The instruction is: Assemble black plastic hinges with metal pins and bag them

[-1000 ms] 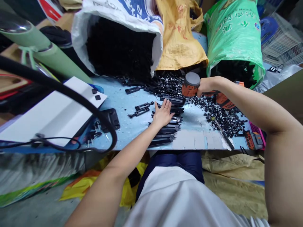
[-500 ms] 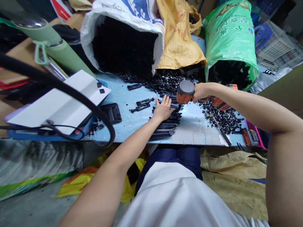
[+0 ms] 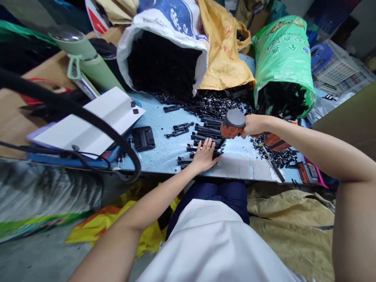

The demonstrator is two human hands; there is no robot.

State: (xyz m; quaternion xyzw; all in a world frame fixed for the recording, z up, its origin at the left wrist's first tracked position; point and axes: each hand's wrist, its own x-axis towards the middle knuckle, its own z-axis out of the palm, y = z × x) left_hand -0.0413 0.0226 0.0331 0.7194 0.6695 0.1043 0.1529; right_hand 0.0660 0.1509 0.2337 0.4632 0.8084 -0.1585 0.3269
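My left hand [image 3: 205, 155] lies with its fingers spread on a row of slim black plastic parts [image 3: 205, 129] laid side by side on the blue table. A ring shows on one finger. My right hand [image 3: 253, 124] is wrapped round the handle of an orange and black cordless drill [image 3: 233, 123]. The drill points down, its tip close to the right ends of the parts, just beyond my left fingertips. Whether the tip touches a part, I cannot tell. Two similar black parts [image 3: 178, 132] lie apart on the left.
A white sack [image 3: 202, 58], a yellow sack [image 3: 225, 66] and a green sack [image 3: 283, 58] line the back, with loose screws [image 3: 226, 105] before them. More screws and a screwdriver [image 3: 274, 164] lie right, beside a battery [image 3: 307, 173]. A black cable [image 3: 117, 133] arches at left.
My left hand has slid along the row toward the table's front edge. The drill in my right hand has come slightly nearer too. The whole view has shifted a little.
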